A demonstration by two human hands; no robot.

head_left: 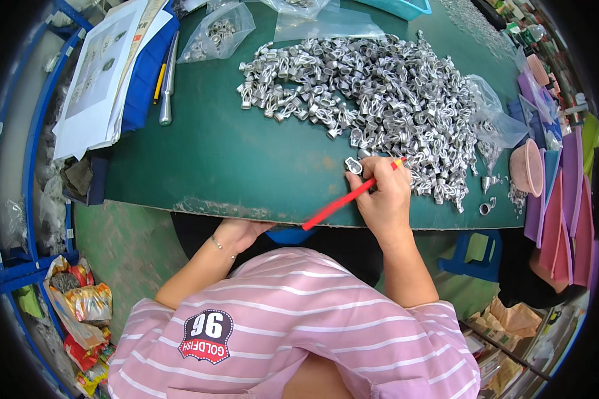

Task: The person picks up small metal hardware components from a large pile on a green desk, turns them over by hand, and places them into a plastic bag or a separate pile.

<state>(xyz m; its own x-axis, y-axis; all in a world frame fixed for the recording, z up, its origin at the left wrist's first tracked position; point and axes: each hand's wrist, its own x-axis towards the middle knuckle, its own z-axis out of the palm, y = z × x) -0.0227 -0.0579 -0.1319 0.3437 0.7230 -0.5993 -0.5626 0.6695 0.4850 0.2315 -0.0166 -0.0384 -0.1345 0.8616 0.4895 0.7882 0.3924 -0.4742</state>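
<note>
Right hand: grip clamped on red pencil. Left hand: grip, cannot tell. Clear plastic bag: silver looped fittings.

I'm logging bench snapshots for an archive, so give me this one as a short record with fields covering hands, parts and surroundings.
Right hand: holds a red pencil, with a small silver metal piece at its fingertips
Left hand: at the near table edge, partly hidden; grip unclear
Surface: green table
Parts: large heap of silver metal pieces, beyond the right hand
Bag: clear plastic bag with metal pieces inside, left of the heap
Table left: papers, yellow pencil
Table right: pink bowl
</note>
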